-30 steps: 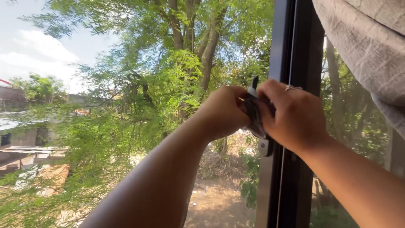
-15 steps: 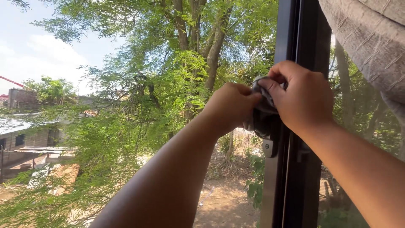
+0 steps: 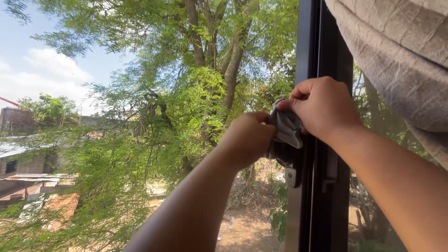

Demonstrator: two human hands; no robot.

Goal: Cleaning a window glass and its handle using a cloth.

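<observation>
Two hands are in view: the left hand (image 3: 247, 140) at about six o'clock of centre and the right hand (image 3: 324, 107) at three o'clock. One grey cloth (image 3: 285, 128) sits bunched between them. One dark window frame post (image 3: 322, 46) runs from one o'clock down to five. One window latch (image 3: 291, 175) shows beneath the cloth, mostly covered, so there may be more to it. One beige curtain (image 3: 401, 51) hangs at two o'clock. One forked tree trunk (image 3: 233, 60) stands at twelve o'clock.
</observation>
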